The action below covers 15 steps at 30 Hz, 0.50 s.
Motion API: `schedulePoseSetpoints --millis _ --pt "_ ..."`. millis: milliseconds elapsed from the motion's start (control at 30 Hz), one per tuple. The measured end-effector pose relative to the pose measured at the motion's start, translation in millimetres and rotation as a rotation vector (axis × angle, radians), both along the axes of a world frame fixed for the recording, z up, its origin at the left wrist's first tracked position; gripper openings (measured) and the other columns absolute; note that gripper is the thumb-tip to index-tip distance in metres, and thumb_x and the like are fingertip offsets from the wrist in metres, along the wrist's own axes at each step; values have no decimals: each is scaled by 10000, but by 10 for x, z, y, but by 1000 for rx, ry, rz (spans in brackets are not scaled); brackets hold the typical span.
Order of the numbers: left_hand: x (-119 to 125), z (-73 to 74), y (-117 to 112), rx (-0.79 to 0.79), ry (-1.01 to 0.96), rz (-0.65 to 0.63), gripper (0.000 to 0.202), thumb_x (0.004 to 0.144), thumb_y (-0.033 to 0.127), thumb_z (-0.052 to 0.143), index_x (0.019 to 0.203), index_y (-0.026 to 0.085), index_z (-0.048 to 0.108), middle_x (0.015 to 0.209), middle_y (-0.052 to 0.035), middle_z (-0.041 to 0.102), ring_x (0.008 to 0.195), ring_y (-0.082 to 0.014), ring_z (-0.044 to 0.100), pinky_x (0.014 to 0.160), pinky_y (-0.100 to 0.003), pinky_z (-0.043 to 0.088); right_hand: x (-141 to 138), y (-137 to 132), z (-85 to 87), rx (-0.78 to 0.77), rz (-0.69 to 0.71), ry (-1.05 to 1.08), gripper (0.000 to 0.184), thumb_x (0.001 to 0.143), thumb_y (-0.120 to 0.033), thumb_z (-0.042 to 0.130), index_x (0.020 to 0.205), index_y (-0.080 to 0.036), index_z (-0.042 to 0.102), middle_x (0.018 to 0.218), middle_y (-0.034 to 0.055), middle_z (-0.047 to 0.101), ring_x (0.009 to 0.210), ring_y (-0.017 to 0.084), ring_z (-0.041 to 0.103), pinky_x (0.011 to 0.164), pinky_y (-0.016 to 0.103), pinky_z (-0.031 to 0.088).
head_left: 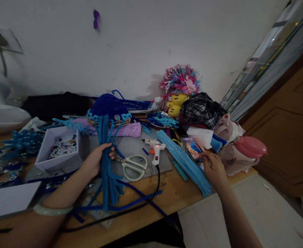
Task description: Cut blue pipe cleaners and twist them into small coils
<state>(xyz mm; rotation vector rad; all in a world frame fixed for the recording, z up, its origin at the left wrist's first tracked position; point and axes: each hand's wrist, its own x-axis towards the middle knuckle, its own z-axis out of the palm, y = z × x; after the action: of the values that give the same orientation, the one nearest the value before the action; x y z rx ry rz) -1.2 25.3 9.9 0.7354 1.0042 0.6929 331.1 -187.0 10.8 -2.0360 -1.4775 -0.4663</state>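
Note:
My left hand (103, 156) is closed around a bunch of blue pipe cleaners (107, 189), which stand up past the fist and hang loosely below it. At the right, the bent fingers of my right hand (214, 167) are at the lower edge of a phone (195, 151) with a lit screen. The phone rests by a long bundle of light blue pipe cleaners (184, 163). Between my hands lie scissors (135, 167) with pale green handles and a white glue gun (157, 154) with a small red light, both on a grey board (127, 143).
A white box (60, 146) of beads stands at the left, near a white lid (10, 199). Behind are a blue beaded headdress (108, 106), a lilac bundle (130, 130) and a round tray (151, 119). A black cord (130, 210) crosses the table front. A pink-lidded bottle (249, 148) stands right.

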Motion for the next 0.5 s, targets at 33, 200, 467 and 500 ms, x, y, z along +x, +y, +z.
schedulePoseSetpoints --millis 33,200,467,500 --pt "-2 -1 1 -3 -2 -2 176 635 284 522 548 147 454 364 44 424 341 -68 416 351 -147 327 2 -1 -6 2 -5 1 190 781 -198 383 847 -175 559 860 84 602 861 215 507 755 367 416" --pt "-13 7 1 -20 -11 -3 172 636 284 520 551 149 456 363 46 419 341 -69 415 346 -147 326 15 -3 -28 13 -10 -2 197 776 -200 379 848 -185 562 849 80 595 854 213 510 754 371 415" --pt "11 55 -31 -15 11 30 161 642 261 507 545 146 451 361 45 418 327 -62 404 337 -143 327 15 1 -20 -6 33 6 174 763 -182 399 822 -187 562 830 74 601 852 213 515 751 378 423" --pt "13 56 -32 -11 11 25 164 643 263 507 543 146 452 359 45 417 329 -63 407 337 -144 329 11 1 -16 -4 35 4 172 763 -183 400 823 -186 562 833 75 599 853 213 514 753 378 424"
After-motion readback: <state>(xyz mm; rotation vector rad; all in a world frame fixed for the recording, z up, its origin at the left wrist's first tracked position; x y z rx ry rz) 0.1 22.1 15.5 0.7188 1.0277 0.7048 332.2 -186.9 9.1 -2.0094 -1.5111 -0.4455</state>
